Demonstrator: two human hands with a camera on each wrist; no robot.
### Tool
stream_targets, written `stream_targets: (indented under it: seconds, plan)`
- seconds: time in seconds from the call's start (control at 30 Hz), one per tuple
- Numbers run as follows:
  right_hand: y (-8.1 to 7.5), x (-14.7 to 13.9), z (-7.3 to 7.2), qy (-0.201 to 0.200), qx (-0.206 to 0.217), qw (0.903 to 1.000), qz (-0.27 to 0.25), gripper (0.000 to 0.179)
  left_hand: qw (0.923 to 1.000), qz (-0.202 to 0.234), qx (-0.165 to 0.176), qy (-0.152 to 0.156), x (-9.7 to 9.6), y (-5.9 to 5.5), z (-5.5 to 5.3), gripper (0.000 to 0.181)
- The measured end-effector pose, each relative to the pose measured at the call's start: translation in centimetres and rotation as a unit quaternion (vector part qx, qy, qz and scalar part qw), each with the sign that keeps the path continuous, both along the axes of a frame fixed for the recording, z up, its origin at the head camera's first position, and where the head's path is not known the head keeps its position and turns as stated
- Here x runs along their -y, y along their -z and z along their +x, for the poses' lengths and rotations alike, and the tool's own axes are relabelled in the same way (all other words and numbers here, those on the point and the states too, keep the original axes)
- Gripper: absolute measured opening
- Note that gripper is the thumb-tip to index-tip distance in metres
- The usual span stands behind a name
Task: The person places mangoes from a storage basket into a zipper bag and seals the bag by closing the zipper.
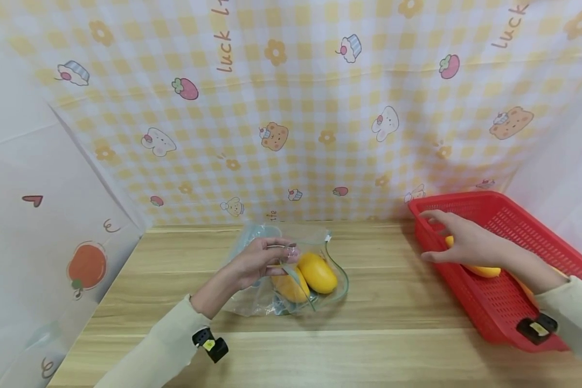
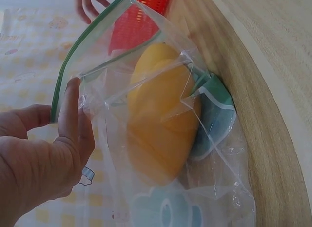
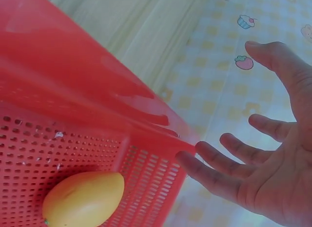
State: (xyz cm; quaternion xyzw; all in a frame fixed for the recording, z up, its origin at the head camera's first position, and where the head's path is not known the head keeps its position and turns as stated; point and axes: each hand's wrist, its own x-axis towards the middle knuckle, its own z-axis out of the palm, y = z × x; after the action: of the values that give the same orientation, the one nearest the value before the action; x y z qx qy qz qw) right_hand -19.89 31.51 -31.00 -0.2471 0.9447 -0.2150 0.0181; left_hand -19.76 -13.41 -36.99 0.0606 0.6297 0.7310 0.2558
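Plastic bag, centre of frame, pinched by left hand; two mangoes already inside. Right hand empty, spread wide, near basket, right of frame; more mangoes there, count unclear.

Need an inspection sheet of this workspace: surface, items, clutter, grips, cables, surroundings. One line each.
Surface: wood-grain tabletop, stripes visible.
Job items: clear zip bag, mouth open, two yellow fruits inside; red basket at right, yellow fruit in it, full count hidden.
Clutter: nothing seen.
Left grip: pinches the bag's edge.
Right grip: holding nothing, fingers apart at the basket's rim; contact unclear.
Cables: nothing seen.
Surroundings: yellow-checked printed backdrop, white sheeting at both sides.
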Motion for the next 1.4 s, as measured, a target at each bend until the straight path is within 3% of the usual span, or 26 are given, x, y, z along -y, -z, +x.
stream_targets:
  seconds: [0.47, 0.97, 1.4]
  plan:
    - [0.0, -1.3, 0.2, -0.007, -0.021, 0.9992, 0.034, 0.075, 0.9999, -0.002, -0.005, 0.013, 0.4, 0.0, 0.2, 0.046]
    - [-1.3, -2.9, 0.0, -0.003, -0.019, 0.9974, 0.069, 0.078, 0.9997, 0.001, -0.011, 0.02, 0.5, -0.2, 0.0, 0.046]
    - [-2.1, -4.9, -1.0, 0.006, 0.037, 0.9938, 0.105, 0.09, 0.9998, 0.005, -0.01, 0.016, 0.6, -0.3, 0.1, 0.046]
